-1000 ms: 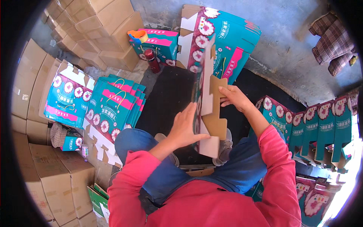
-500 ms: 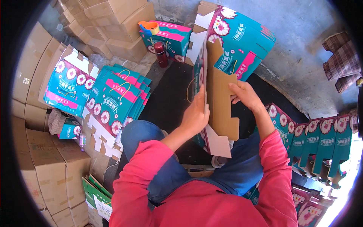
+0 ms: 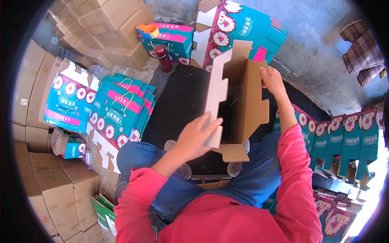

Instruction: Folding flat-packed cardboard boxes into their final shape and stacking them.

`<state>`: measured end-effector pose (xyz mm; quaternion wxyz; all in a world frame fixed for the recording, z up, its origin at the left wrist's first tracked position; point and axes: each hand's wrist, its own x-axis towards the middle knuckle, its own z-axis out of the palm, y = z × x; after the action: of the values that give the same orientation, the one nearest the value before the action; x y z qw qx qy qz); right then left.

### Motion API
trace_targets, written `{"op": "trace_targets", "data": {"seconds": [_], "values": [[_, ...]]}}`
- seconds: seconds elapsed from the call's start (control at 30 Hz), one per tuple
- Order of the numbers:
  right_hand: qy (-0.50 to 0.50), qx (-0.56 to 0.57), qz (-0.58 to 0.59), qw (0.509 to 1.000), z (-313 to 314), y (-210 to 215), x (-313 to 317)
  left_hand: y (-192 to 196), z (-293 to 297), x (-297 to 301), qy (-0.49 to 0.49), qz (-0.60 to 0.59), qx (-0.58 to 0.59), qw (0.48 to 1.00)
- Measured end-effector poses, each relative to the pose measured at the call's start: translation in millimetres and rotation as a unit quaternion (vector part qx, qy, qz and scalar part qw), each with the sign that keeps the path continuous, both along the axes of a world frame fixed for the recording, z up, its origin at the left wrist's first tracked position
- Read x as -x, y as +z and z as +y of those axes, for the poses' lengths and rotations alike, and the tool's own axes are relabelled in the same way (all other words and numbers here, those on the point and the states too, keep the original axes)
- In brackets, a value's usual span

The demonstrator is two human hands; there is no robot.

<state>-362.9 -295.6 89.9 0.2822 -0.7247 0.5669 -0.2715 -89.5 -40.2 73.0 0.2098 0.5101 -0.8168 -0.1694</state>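
A cardboard gift box (image 3: 252, 93) stands in front of me with its brown inside showing and its mouth spread. Its notched flaps point outward, and one brown flap hangs at the near end. My left hand (image 3: 194, 135) grips the near end of the pale left flap, fingers across it. At the far right corner, my right hand (image 3: 272, 80) pinches the edge of the brown wall between thumb and fingers. The printed outer faces are mostly turned from view.
Flat teal printed boxes (image 3: 265, 32) lean at the back wall. Handled boxes (image 3: 121, 107) are stacked at left, near brown cartons (image 3: 60, 178). A red flask (image 3: 163, 60) and a tape dispenser (image 3: 148, 30) are behind. More teal boxes (image 3: 343, 141) line the right side.
The box has opened from a narrow, flattened form into a wide one. My left hand has moved left and down onto its flap; my right hand has moved up and slightly right.
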Motion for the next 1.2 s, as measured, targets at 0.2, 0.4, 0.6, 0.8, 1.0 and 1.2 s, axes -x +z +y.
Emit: {"op": "trace_targets", "data": {"seconds": [0.2,0.4,0.6,0.8,1.0,1.2], "values": [[0.006,0.040,0.044,0.998,2.0,-3.0,2.2,-9.4,-6.8,17.1,-0.029,0.010,0.035,0.999],[0.027,0.021,0.080,0.996,11.6,-1.0,8.3,-14.7,-9.7,33.6,-0.048,-0.021,0.035,0.998],[0.039,0.026,0.073,0.996,5.9,-8.2,30.2,-24.4,-17.7,54.7,-0.076,-0.039,0.044,0.995],[0.038,-0.061,0.052,0.996,7.7,-2.8,38.0,-19.2,-9.6,66.2,-0.101,-0.026,0.037,0.994],[0.046,-0.100,0.018,0.994,10.0,8.8,46.7,-7.2,4.8,72.4,-0.147,-0.016,0.010,0.989],[0.039,-0.084,0.013,0.996,19.2,15.0,43.7,-25.4,10.9,111.9,-0.009,0.012,0.086,0.996]]}}
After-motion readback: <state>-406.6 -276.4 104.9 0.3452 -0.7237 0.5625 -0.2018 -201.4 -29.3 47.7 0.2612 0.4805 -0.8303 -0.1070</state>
